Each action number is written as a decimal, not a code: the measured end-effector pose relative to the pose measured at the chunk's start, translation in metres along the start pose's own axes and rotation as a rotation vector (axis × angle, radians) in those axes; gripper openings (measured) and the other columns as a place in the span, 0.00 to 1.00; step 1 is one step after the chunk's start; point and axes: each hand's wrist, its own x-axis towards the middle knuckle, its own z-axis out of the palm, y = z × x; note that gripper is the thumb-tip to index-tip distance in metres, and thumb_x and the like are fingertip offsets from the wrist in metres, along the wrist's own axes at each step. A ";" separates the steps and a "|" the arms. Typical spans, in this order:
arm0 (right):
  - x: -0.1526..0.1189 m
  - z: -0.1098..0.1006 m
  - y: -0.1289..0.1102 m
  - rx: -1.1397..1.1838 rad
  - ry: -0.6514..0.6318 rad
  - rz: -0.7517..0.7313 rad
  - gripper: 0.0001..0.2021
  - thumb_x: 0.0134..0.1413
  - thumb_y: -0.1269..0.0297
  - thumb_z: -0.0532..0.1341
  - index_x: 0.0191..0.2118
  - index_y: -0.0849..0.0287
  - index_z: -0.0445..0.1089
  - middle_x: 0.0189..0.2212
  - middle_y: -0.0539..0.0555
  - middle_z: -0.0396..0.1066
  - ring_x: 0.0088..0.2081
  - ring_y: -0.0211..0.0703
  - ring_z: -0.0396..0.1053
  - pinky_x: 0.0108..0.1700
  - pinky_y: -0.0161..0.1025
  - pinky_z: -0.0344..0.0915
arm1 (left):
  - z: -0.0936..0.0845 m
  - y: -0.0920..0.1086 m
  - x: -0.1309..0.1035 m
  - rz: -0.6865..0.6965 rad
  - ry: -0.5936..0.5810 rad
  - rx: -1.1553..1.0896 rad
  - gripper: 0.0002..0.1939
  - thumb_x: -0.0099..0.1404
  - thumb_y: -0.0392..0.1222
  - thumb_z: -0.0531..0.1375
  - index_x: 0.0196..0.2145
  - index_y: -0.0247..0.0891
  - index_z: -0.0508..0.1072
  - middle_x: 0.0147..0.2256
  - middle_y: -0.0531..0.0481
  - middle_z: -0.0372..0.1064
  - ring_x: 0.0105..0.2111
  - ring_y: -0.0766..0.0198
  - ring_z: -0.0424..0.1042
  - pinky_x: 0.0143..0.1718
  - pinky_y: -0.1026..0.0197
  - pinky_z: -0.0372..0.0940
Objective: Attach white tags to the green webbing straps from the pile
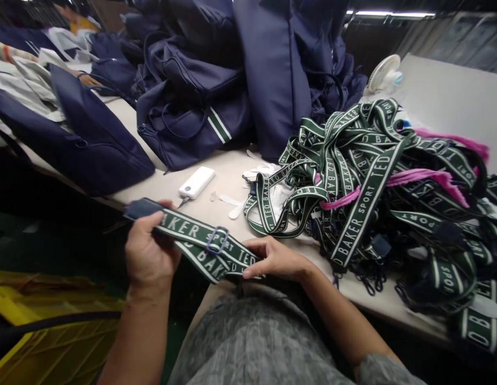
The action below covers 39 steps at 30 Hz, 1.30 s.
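Head view: left hand (149, 251) and right hand (278, 258) hold one lettered strap (186, 230).

White capitals reading "AKER SPORT TED" run along a green strap (188, 230) held on the wearer's side of a white device (196, 182), "BAK" on its lower fold (206, 262). Right of the device, a heap of matching straps (340, 171) repeats the brand: "BAKER SPORT TED" on a diagonal length (364, 208), "TED BAKER" on the nearest loop (266, 200).
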 end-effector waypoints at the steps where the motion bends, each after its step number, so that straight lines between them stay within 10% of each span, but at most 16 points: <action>1: -0.004 -0.003 0.005 0.047 -0.023 0.049 0.19 0.44 0.60 0.74 0.42 0.62 0.76 0.32 0.48 0.73 0.34 0.37 0.68 0.38 0.31 0.64 | -0.001 0.008 0.010 0.046 0.048 -0.037 0.06 0.58 0.35 0.58 0.31 0.31 0.73 0.28 0.51 0.69 0.29 0.68 0.68 0.31 0.69 0.64; 7: -0.024 -0.002 0.027 0.122 -0.042 0.093 0.18 0.43 0.54 0.74 0.34 0.64 0.77 0.29 0.51 0.75 0.31 0.39 0.70 0.37 0.34 0.65 | -0.022 0.024 0.055 0.105 0.059 -0.020 0.11 0.70 0.41 0.53 0.32 0.34 0.70 0.26 0.54 0.65 0.26 0.68 0.65 0.30 0.67 0.65; 13: -0.048 0.000 0.025 0.070 0.098 -0.120 0.24 0.52 0.42 0.64 0.26 0.63 0.77 0.26 0.54 0.70 0.29 0.42 0.67 0.32 0.36 0.63 | -0.048 0.001 0.061 0.216 0.130 0.114 0.11 0.59 0.46 0.63 0.32 0.33 0.72 0.25 0.53 0.68 0.25 0.69 0.66 0.28 0.67 0.64; 16: -0.058 0.003 0.019 -0.038 0.144 -0.170 0.24 0.52 0.41 0.63 0.26 0.61 0.77 0.27 0.54 0.70 0.35 0.48 0.69 0.46 0.43 0.65 | -0.057 -0.007 0.067 0.207 0.165 0.166 0.16 0.54 0.49 0.66 0.31 0.33 0.73 0.23 0.54 0.67 0.23 0.69 0.65 0.27 0.66 0.62; 20: -0.066 0.008 0.020 -0.120 0.080 -0.113 0.23 0.51 0.41 0.64 0.32 0.60 0.77 0.33 0.56 0.72 0.39 0.50 0.69 0.49 0.43 0.63 | -0.067 -0.020 0.078 0.118 0.191 0.254 0.18 0.52 0.53 0.66 0.29 0.33 0.72 0.21 0.55 0.65 0.22 0.68 0.64 0.25 0.66 0.60; 24: -0.066 0.006 0.036 0.130 0.407 -0.111 0.21 0.54 0.44 0.65 0.27 0.60 0.73 0.21 0.50 0.66 0.23 0.38 0.60 0.28 0.34 0.59 | -0.075 -0.036 0.079 -0.008 0.105 0.411 0.18 0.50 0.49 0.68 0.28 0.30 0.76 0.20 0.53 0.67 0.20 0.68 0.64 0.22 0.66 0.57; 27: -0.060 0.005 0.042 0.334 0.574 -0.174 0.20 0.56 0.47 0.65 0.25 0.59 0.71 0.16 0.48 0.60 0.23 0.38 0.59 0.31 0.35 0.61 | -0.079 -0.045 0.077 -0.096 0.082 0.471 0.15 0.50 0.46 0.68 0.28 0.29 0.77 0.21 0.51 0.69 0.20 0.67 0.65 0.21 0.67 0.57; 33: -0.052 0.004 0.035 0.664 0.666 -0.190 0.17 0.52 0.52 0.70 0.23 0.55 0.68 0.19 0.46 0.60 0.28 0.39 0.65 0.45 0.42 0.68 | -0.085 -0.048 0.073 -0.314 0.032 0.413 0.10 0.55 0.41 0.66 0.29 0.29 0.75 0.21 0.45 0.72 0.21 0.59 0.72 0.23 0.61 0.66; 39: -0.053 0.007 0.035 0.605 0.604 -0.224 0.13 0.48 0.53 0.71 0.30 0.56 0.72 0.22 0.46 0.63 0.24 0.34 0.60 0.37 0.37 0.68 | -0.084 -0.042 0.062 -0.458 0.054 0.240 0.10 0.67 0.36 0.58 0.30 0.27 0.74 0.26 0.37 0.76 0.26 0.56 0.76 0.29 0.59 0.73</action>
